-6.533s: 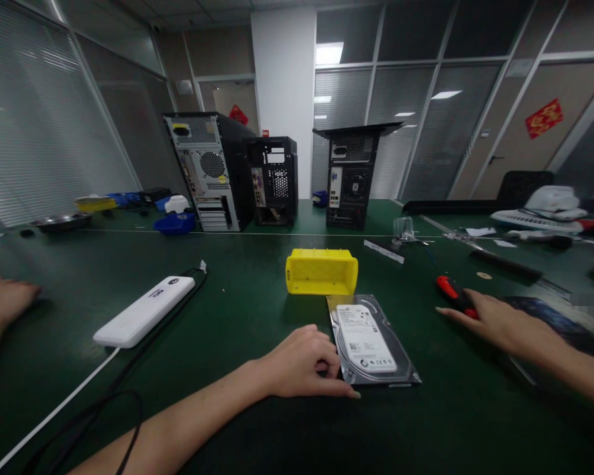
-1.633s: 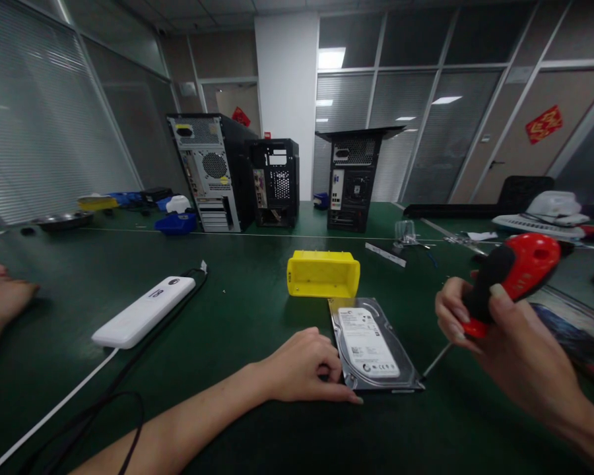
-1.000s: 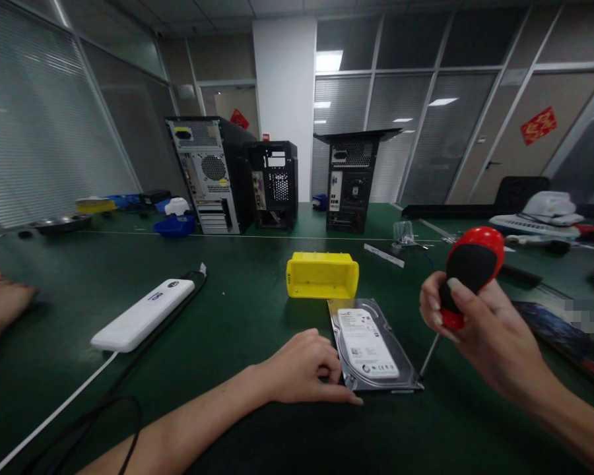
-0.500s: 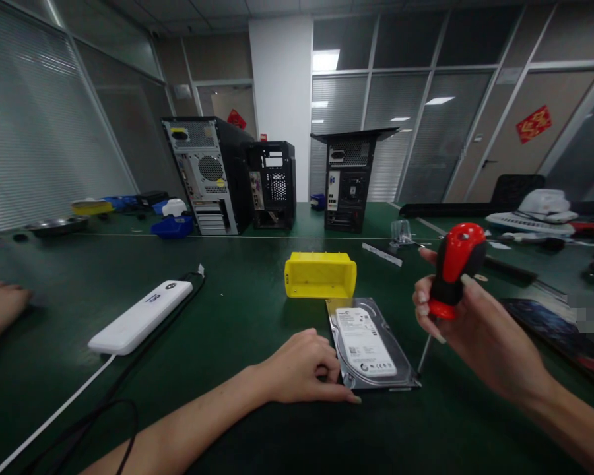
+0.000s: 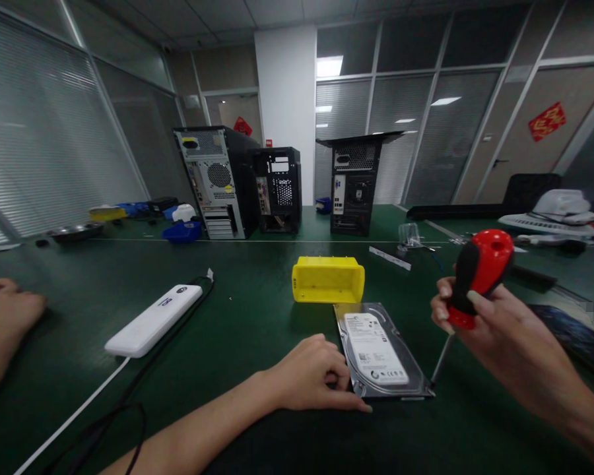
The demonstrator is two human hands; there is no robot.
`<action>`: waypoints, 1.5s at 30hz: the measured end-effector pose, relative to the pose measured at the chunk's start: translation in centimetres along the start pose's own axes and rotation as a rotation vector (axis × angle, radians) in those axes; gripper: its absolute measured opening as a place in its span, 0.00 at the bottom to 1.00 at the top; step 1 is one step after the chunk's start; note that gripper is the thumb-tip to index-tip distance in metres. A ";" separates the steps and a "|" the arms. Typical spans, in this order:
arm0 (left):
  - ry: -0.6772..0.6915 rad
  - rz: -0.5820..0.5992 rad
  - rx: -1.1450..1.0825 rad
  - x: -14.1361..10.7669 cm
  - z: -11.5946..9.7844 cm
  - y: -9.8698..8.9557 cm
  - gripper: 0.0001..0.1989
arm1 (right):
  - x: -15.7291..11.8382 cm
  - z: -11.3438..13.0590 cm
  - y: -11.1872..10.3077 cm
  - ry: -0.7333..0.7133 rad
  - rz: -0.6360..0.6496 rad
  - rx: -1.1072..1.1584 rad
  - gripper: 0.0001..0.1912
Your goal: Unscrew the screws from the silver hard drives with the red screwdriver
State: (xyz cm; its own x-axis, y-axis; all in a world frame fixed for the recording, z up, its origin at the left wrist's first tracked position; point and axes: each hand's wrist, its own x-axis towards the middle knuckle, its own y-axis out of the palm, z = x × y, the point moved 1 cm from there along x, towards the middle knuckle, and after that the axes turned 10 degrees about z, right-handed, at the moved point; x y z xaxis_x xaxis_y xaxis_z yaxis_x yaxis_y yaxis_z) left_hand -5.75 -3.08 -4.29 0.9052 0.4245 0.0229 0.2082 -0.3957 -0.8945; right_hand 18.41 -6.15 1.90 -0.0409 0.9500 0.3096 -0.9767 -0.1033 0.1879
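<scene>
- Left hand: is curling against hard disk drive, left side; hold unclear.
- Right hand: is clamping red-and-black screwdriver, tip at near-right corner.
- Hard disk drive: is lying before yellow bin.

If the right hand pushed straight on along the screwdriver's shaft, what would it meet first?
Likely the hard drive, at its near right corner: the screwdriver in the right hand slants down to it. The tip appears already there; contact is unclear.
</scene>
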 end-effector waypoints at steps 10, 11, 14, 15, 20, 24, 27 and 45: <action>0.015 -0.003 -0.026 0.0 0.0 -0.1 0.20 | -0.4 0.2 -0.2 -0.038 0.013 0.074 0.13; 0.012 0.000 -0.023 0.0 0.0 -0.1 0.20 | -0.3 0.3 -0.2 -0.040 0.029 0.081 0.12; -0.001 0.014 -0.012 0.0 -0.1 -0.2 0.20 | -0.2 0.6 0.0 -0.053 0.105 0.090 0.07; -0.003 0.015 -0.008 0.0 -0.1 -0.2 0.20 | -0.3 0.7 0.1 -0.065 0.129 0.087 0.08; 0.010 0.001 -0.007 0.1 -0.1 -0.1 0.21 | -0.6 0.6 0.1 -0.104 0.145 0.017 0.14; 0.002 -0.004 -0.005 0.1 0.0 0.0 0.20 | -0.7 0.2 -0.6 -0.074 0.064 -0.001 0.11; 0.007 -0.005 -0.009 0.0 0.1 0.0 0.20 | -0.6 -0.1 -1.0 -0.039 0.007 0.008 0.14; 0.017 -0.009 -0.013 0.0 0.2 0.1 0.20 | -0.9 0.3 0.0 -0.056 0.063 -0.011 0.12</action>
State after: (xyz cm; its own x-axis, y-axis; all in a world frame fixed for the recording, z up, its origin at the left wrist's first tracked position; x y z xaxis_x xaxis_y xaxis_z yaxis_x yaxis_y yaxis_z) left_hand -5.79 -2.94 -4.44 0.9094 0.4140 0.0390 0.2214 -0.4027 -0.8882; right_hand 18.53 -7.05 1.91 -0.0908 0.9239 0.3717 -0.9749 -0.1587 0.1562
